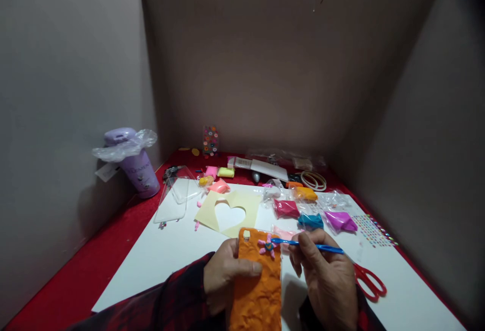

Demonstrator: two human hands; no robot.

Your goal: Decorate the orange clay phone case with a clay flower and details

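An orange clay-covered phone case (258,290) is gripped at its left edge by my left hand (231,273), the thumb lying across its face. Near its top is a pink flower (267,246) with a blue and orange centre, and a small cutout sits in the upper left corner. My right hand (328,278) is closed around a thin blue tool (329,248), whose tip touches or nearly touches the flower.
Red-handled scissors (373,283) lie right of my right hand. A yellow paper with a heart cutout (206,212), clear cases (172,204), clay packets (287,208) and sticker gems (373,230) lie beyond. A purple cup (140,172) stands at left.
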